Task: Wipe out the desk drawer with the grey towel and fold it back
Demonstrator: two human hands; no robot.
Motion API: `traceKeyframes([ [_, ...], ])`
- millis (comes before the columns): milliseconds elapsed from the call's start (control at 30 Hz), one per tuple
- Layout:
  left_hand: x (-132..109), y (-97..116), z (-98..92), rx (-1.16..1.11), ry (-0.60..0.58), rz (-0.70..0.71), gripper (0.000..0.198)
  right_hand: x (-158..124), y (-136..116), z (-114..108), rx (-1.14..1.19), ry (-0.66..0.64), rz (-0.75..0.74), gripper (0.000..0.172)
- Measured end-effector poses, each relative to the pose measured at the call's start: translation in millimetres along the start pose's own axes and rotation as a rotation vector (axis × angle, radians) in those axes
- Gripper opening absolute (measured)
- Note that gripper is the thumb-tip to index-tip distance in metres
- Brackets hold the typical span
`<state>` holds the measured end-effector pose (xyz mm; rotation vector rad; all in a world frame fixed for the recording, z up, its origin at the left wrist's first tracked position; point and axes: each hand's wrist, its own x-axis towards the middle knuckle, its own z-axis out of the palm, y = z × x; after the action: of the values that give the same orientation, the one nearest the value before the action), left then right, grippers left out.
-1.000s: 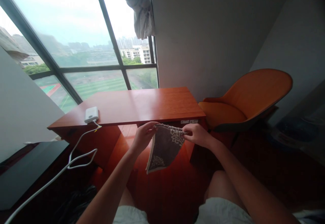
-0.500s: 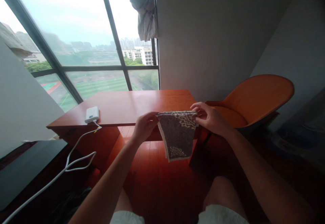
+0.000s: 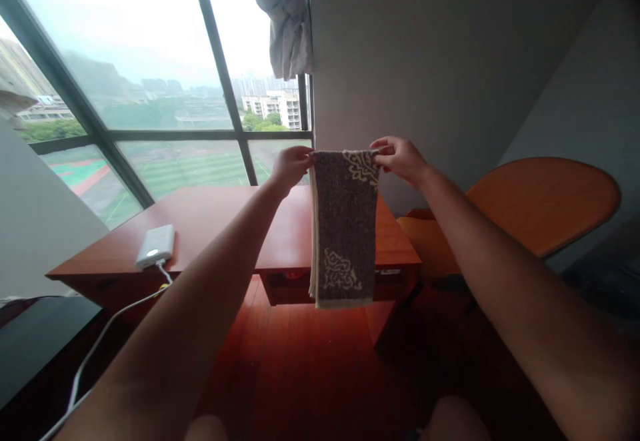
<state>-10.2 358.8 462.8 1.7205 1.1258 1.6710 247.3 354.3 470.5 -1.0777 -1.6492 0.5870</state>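
A folded grey-brown towel point(image 3: 345, 221) with cream scroll patterns and pale edging hangs upright in front of me. My left hand point(image 3: 294, 166) pinches its upper left corner. At the upper right corner, my right hand point(image 3: 399, 158) grips it between thumb and fingers. The cloth drops past the front edge of the reddish wooden desk point(image 3: 215, 221), apart from my body. Folded layers show along its left side.
On the desk's left part lies a white power bank point(image 3: 156, 246) with a white cable point(image 3: 107, 331) trailing down left. An orange chair point(image 3: 545, 201) stands at the right. Behind the desk are a window point(image 3: 170, 138) and a grey wall point(image 3: 425, 61).
Both hands have risen and reached forward with the towel. It now hangs straighter and shows more of its length. My view has shifted closer to the desk.
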Motion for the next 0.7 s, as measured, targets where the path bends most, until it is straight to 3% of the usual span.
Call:
traceKeyframes([
  [167,39,-41,27.6,0.072,-0.051,-0.02,0.029,65,55,32,-0.072,0.133,0.111,0.02],
  [267,39,-64,38.7,0.1,-0.075,-0.024,0.03,77,87,45,-0.096,0.152,0.106,0.017],
  [367,29,-81,41.3,0.13,-0.1,-0.013,0.03,71,113,49,-0.102,0.141,0.107,0.021],
  [500,-7,-96,29.4,0.182,-0.14,0.011,0.028,23,130,48,-0.078,0.1,0.089,0.024],
  [633,-80,-114,6.0,0.249,-0.207,0.032,0.011,-74,134,50,-0.202,-0.069,-0.059,0.022],
  [700,-120,-123,-5.5,0.373,-0.355,0.115,0.014,-123,137,52,-0.318,-0.208,-0.134,0.022],
])
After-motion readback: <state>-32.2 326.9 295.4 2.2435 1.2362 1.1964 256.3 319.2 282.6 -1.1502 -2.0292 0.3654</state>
